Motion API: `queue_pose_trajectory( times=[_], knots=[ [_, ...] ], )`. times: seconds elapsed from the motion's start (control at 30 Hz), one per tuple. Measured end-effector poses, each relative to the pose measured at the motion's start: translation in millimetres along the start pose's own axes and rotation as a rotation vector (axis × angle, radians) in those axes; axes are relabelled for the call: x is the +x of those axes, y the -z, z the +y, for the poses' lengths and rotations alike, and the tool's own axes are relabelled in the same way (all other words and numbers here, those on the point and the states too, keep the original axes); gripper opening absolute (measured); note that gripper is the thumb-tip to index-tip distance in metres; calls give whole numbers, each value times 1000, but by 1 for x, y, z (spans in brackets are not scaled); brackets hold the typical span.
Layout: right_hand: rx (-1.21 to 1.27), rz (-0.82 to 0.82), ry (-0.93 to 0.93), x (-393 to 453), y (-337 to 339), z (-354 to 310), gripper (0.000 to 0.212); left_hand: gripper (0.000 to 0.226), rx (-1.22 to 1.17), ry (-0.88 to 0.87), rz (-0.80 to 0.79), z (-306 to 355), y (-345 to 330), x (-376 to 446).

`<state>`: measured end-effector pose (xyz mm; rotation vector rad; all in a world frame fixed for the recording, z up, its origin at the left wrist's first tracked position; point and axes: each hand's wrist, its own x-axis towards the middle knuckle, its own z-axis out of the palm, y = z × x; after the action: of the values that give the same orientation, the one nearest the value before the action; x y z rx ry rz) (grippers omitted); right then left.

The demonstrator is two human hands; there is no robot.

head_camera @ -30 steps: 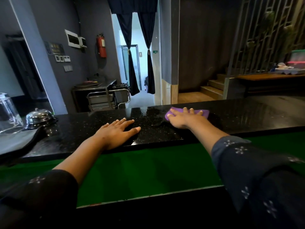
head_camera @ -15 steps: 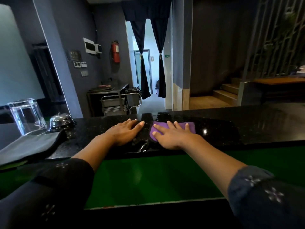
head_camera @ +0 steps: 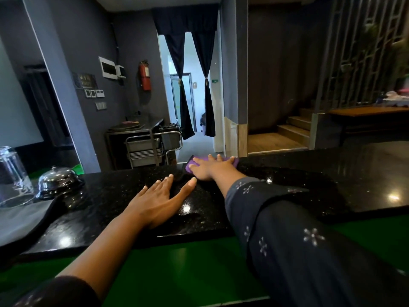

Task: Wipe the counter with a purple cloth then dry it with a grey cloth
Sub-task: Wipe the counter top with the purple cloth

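Observation:
The counter (head_camera: 309,182) is glossy black speckled stone running across the view. My right hand (head_camera: 210,168) lies flat, fingers spread, pressing the purple cloth (head_camera: 190,167) onto the counter at its far edge; only the cloth's rims show around the hand. Nearer to me, my left hand (head_camera: 158,201) rests palm down on bare stone with fingers apart, holding nothing. A grey cloth (head_camera: 20,220) lies on the counter at the far left.
A chrome service bell (head_camera: 58,181) and an upturned clear glass (head_camera: 12,176) stand at the counter's left end by the grey cloth. Below the counter's near edge runs a green ledge (head_camera: 177,269). A metal trolley (head_camera: 152,147) stands beyond the counter.
My right hand has pushed the purple cloth away from me to the counter's far edge, the arm stretching out. The left hand has stayed flat on the counter, now nearer than the right.

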<state>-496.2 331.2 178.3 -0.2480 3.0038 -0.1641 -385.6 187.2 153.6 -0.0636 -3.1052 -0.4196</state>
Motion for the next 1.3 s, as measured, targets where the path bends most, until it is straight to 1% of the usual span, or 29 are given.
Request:
queue_pose_trajectory(
  times=[0.07,0.17,0.2,0.27,0.33,0.43,0.53,0.63,0.7,0.8,0.9,1.03,1.13,1.2,1.3],
  knots=[
    [4,15,-45,8,2,28,65,119,3,-10,2,0,-1,-1],
    [33,37,-193,7,8,81,76,112,-15,-8,14,2,0,-2],
    [35,35,-240,2,9,97,75,113,-16,-11,9,2,1,-3],
    [29,33,-323,-8,12,125,65,119,0,-19,5,2,1,-2],
    [15,33,-378,-17,14,136,59,122,10,-19,8,3,0,-1],
    [-7,21,-362,-28,13,112,59,112,16,-15,11,5,-1,-1],
    [-2,27,-214,-45,4,70,58,107,8,-10,22,3,1,0],
    [-5,10,-72,-67,-6,39,58,110,-28,-8,22,3,2,1],
    [-16,-11,18,-88,-15,31,57,114,-36,-22,3,2,1,-1],
    [-39,7,107,-115,-23,50,54,118,-37,-37,0,2,0,-1],
    [-51,24,80,-121,-19,79,53,110,-45,-26,6,5,1,-4],
    [11,30,-56,-97,-11,94,54,107,-20,-24,10,5,-1,-4],
    [24,42,-157,-69,-7,85,57,106,8,-17,15,5,-1,1],
    [23,47,-214,-59,-6,68,58,105,17,-19,8,6,-1,2],
    [22,42,-173,-54,-11,38,59,106,30,-20,14,5,-2,1]
  ],
)
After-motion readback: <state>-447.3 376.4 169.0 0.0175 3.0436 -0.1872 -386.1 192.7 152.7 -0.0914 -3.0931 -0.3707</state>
